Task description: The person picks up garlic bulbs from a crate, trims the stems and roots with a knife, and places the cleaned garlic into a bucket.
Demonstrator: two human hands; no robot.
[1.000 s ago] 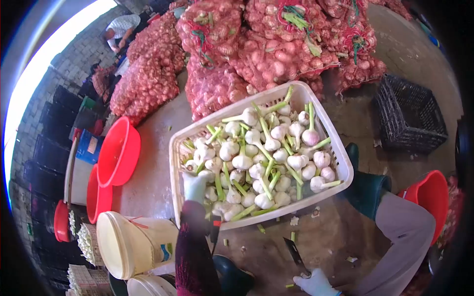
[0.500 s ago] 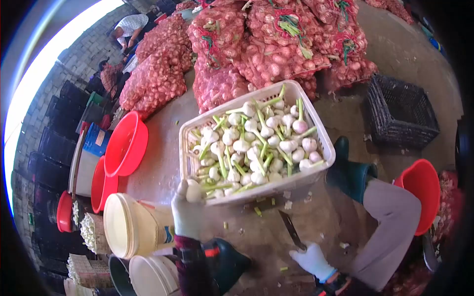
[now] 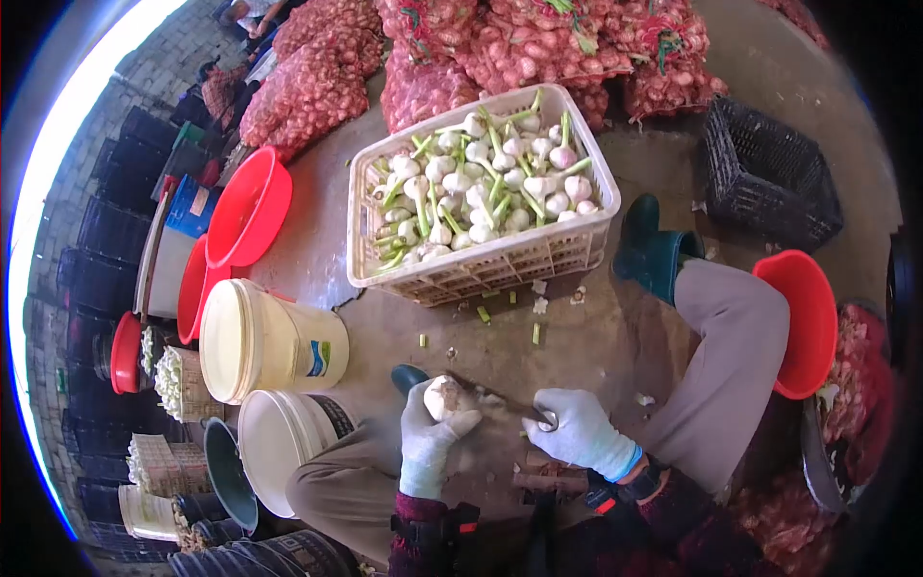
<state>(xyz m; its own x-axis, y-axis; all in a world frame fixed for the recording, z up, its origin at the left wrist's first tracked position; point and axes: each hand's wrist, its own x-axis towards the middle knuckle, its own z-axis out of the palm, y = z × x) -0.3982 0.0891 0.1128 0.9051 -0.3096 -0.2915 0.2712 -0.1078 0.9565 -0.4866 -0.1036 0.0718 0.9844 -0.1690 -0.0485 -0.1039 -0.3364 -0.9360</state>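
My left hand [image 3: 428, 438], in a white glove, grips a garlic bulb [image 3: 442, 396] low in the middle of the view. My right hand [image 3: 577, 433], also gloved, holds a knife [image 3: 500, 399] whose blade lies against the bulb's stem side. Both hands are close together above my knees. In front of me stands a white plastic crate [image 3: 490, 264] filled with garlic bulbs [image 3: 481, 188] that have green stems. Cut stem pieces [image 3: 484, 314] lie on the concrete floor between the crate and my hands.
Cream buckets [image 3: 260, 341] and red basins [image 3: 248, 207] stand to the left; a red basin [image 3: 803, 322] sits by my right knee. A black crate [image 3: 769, 173] is at the right. Red mesh sacks of garlic [image 3: 423, 58] pile behind. Another person [image 3: 223, 91] sits far left.
My left hand took a bulb from the crate and drew it back to my lap. My right hand brought the knife up to it. The view tilted downward.
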